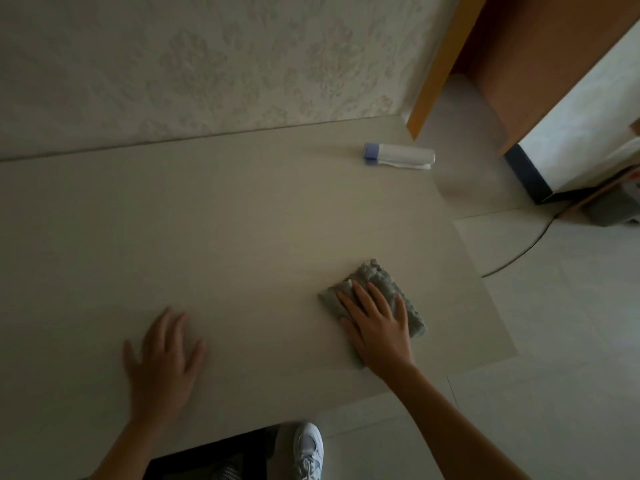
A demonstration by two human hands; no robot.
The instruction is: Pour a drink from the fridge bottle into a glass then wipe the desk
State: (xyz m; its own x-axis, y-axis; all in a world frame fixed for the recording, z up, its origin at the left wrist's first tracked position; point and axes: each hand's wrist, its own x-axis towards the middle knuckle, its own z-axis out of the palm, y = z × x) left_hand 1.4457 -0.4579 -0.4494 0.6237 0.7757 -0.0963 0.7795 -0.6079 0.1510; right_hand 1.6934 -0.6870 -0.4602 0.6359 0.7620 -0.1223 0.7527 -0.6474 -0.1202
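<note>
A grey textured cloth (384, 278) lies on the pale desk (242, 220) near its right front corner. My right hand (375, 323) presses flat on the cloth with fingers spread, covering its near half. My left hand (162, 362) rests flat on the bare desk at the front left, fingers apart, holding nothing. No bottle or glass is in view.
A white tube-like container with a blue cap (398, 154) lies on its side at the desk's far right, on a white tissue. A patterned wall backs the desk. Right of the desk are pale floor tiles, an orange door frame (440, 64) and a cable (519, 258). A white shoe (308, 448) shows below the front edge.
</note>
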